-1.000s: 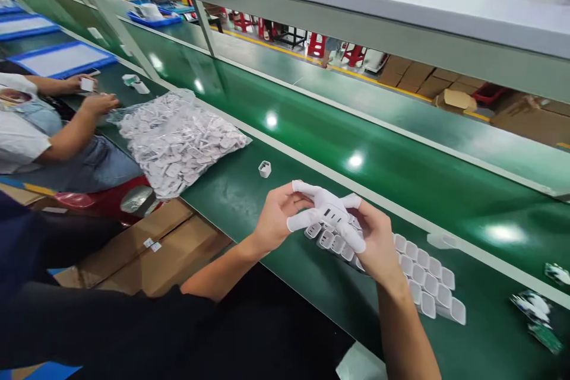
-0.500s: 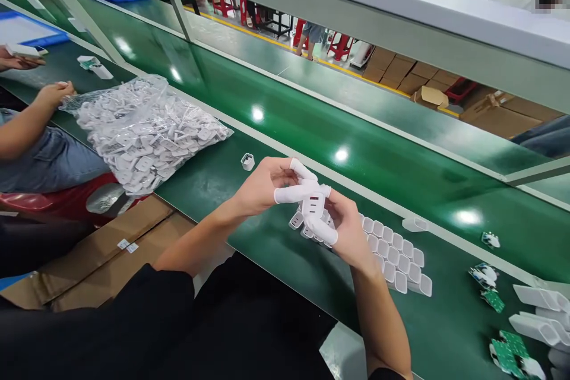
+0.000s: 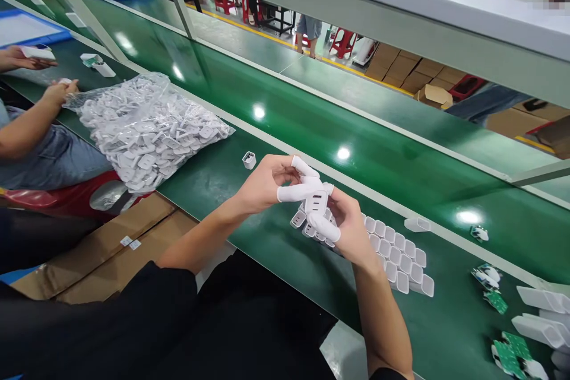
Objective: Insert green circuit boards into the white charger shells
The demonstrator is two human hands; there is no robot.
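Observation:
A white charger (image 3: pixel 316 203) with a face of several port slots is held up between my two hands. My left hand (image 3: pixel 271 187), in white finger cots, pinches its upper left side. My right hand (image 3: pixel 347 222), also in finger cots, grips it from the right and below. Partly hidden under my hands, several chargers with slotted faces (image 3: pixel 298 219) stand on the green bench. Beside them, to the right, are rows of open white housings (image 3: pixel 395 249). A single open housing (image 3: pixel 249 160) stands by my left wrist.
A clear bag of white plastic covers (image 3: pixel 154 130) lies at left, near a co-worker's hand (image 3: pixel 60 92). Green circuit boards (image 3: pixel 512 350) and white shells (image 3: pixel 541 329) lie at right. One housing (image 3: pixel 417 224) rests by the rail. A shelf (image 3: pixel 401 9) crosses above.
The view has shifted slightly. My hands keep the same hold on the charger with hardly any movement. At the upper right, a person's leg has come into sight beyond the bench.

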